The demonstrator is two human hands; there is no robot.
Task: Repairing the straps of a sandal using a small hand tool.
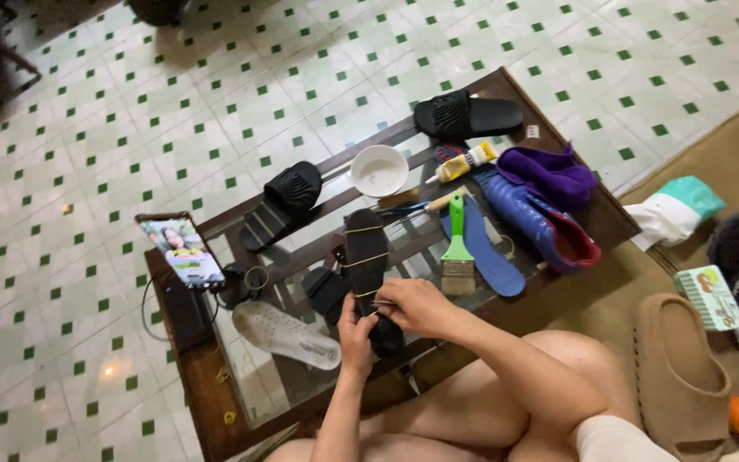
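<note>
Both hands, left and right, grip pinching rubber bands, steady the black sandal on the table, keeping it clamped.

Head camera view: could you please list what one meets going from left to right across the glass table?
Phone → white insole → black sole bound with rubber bands, held by the left hand and right hand → green-handled brush → blue insole → blue boot.
</note>
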